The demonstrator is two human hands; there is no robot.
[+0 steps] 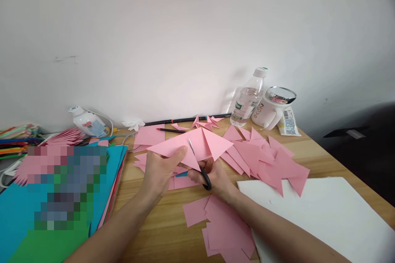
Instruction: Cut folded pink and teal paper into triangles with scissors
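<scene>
Between my two hands is a folded sheet of pink paper, raised above the table. My left hand pinches its left part, thumb on top. With my right hand I grip black-handled scissors; a blade lies across the paper, which is cut or parted along that line. The other blade is hidden under the paper. Pink paper pieces lie beneath my hands, and a stack of pink rectangles is nearer to me.
Cut pink pieces are heaped at the right, beside a white board. A water bottle and a lidded mug stand by the wall. A pencil lies behind the paper. Coloured sheets and a white bottle occupy the left.
</scene>
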